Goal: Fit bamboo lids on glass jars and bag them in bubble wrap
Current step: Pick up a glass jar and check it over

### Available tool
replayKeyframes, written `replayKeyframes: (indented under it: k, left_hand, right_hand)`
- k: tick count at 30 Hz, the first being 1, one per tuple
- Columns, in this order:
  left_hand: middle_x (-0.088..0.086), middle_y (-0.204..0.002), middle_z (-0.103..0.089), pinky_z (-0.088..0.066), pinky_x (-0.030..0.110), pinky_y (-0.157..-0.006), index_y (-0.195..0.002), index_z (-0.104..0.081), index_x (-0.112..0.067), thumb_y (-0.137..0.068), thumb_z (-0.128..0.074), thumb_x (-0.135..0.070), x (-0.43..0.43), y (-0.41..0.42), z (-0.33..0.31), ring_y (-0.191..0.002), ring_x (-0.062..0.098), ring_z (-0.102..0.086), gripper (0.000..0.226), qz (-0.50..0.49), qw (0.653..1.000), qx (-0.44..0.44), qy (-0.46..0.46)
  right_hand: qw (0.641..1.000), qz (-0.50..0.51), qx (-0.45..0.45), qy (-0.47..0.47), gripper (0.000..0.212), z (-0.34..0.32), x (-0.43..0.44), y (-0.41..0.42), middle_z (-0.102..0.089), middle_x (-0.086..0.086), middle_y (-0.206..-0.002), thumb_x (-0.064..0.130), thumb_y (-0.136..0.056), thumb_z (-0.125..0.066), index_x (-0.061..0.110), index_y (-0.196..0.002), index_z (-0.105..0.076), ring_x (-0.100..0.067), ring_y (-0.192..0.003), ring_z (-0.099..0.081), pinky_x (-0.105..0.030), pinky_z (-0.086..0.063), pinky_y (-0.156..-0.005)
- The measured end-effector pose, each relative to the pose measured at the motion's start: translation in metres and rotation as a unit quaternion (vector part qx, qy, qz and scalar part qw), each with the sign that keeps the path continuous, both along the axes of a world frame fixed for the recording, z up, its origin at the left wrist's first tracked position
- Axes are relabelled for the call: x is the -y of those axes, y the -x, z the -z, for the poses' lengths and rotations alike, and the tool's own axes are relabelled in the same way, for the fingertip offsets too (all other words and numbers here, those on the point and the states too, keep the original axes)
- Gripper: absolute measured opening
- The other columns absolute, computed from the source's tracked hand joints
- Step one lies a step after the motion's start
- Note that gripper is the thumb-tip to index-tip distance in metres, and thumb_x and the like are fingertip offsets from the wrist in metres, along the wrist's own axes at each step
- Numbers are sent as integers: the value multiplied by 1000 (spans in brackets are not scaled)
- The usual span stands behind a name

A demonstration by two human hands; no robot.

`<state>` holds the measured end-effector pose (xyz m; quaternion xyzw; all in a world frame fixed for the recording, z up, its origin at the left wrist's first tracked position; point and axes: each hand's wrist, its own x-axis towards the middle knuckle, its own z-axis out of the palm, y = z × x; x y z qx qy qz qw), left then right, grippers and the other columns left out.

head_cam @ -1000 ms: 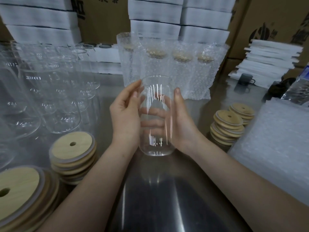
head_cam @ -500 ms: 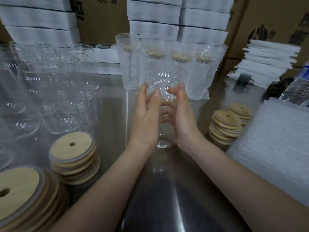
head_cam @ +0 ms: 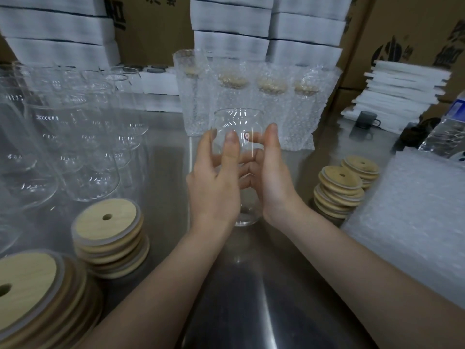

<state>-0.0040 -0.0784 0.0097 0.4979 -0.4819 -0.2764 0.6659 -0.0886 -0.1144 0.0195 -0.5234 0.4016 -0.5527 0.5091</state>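
A clear glass jar (head_cam: 239, 122) with no lid stands upright between my hands at the centre of the steel table (head_cam: 251, 285). My left hand (head_cam: 214, 182) wraps its left side and my right hand (head_cam: 273, 177) wraps its right side, fingers curled round the glass. Stacks of bamboo lids with a straw hole sit at the near left (head_cam: 108, 230), the bottom left corner (head_cam: 27, 293) and the right (head_cam: 339, 190). Behind the jar stands a row of lidded jars in bubble wrap bags (head_cam: 261, 104).
Several bare glass jars (head_cam: 75, 137) crowd the left of the table. A pile of bubble wrap bags (head_cam: 412, 217) lies at the right. White foam boxes, cardboard cartons, a small dark cup (head_cam: 366, 120) and a plastic water bottle (head_cam: 450, 129) stand at the back and far right.
My left hand moved from the jar's left edge to close round it, and both hands carried the jar a little farther from me.
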Motion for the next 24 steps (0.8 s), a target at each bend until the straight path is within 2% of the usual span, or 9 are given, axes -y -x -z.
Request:
replayKeyframes:
  k: [2,4,8,10,12,14,17,21,24]
  left_hand:
    - [-5,-106,-71,-55,49,-90,-117,-61,-47,-75,-31,-79,0,-1,-2,-100,16,-69,60,30,999,-28,-5]
    - [-3,-98,-72,-56,52,-85,-98,-60,-59,-81,-32,-76,-1,-2,-4,-93,23,-72,38,54,997,-55,-9]
    - [5,-101,-72,-56,29,-58,-105,-60,-47,-101,-31,-55,1,-4,-7,-85,25,-74,30,95,988,-120,-23]
    - [6,-104,-72,-53,25,-53,-106,-59,-45,-103,-30,-50,2,-5,-9,-82,24,-75,30,111,984,-134,-30]
    - [6,-104,-72,-55,28,-58,-111,-60,-43,-103,-30,-48,4,-7,-9,-87,25,-74,32,112,985,-129,-19]
    - [5,-101,-73,-55,28,-63,-115,-60,-40,-103,-31,-48,5,-8,-7,-91,24,-73,32,102,989,-110,5]
    - [1,-91,-76,-52,23,-58,-108,-64,-37,-97,-36,-53,4,-7,-7,-81,24,-73,34,90,991,-94,17]
    - [-1,-84,-73,-52,31,-61,-83,-66,-40,-87,-39,-61,4,-9,-9,-72,21,-72,35,48,997,-42,30]
    - [-13,-83,-71,-57,39,-72,-81,-62,-48,-84,-33,-67,3,-13,-9,-74,14,-70,35,17,997,54,54]
  right_hand:
    - [999,10,34,-12,53,0,3,4,-63,-7,-80,61,-100,-23,20,-114,-54,-17,-57,-62,-32,-47,-56]
    - [998,8,58,-18,48,1,4,8,-60,-1,-69,56,-102,-24,21,-104,-57,-13,-50,-59,-28,-46,-49]
    - [997,7,65,-37,40,1,3,13,-58,2,-66,48,-104,-33,19,-97,-61,-13,-49,-58,-24,-45,-45]
    - [997,16,57,-39,40,0,3,13,-57,1,-69,45,-104,-36,18,-95,-63,-13,-51,-58,-24,-46,-46]
    - [998,33,42,-19,47,-1,2,11,-58,2,-76,49,-104,-32,20,-92,-67,-11,-59,-58,-25,-47,-54]
    - [999,36,40,7,54,-2,2,10,-63,5,-89,53,-103,-25,24,-94,-70,-11,-79,-59,-28,-46,-70]
    - [997,-10,68,30,58,-7,-1,11,-68,6,-108,57,-101,-18,24,-110,-66,-13,-101,-62,-29,-46,-82]
    - [993,-54,89,53,57,-12,-5,15,-68,0,-117,60,-98,-18,25,-119,-57,-20,-111,-63,-35,-51,-88]
    - [992,-59,86,64,61,-14,-7,17,-66,-6,-117,63,-90,-30,18,-124,-54,-31,-118,-60,-48,-48,-101]
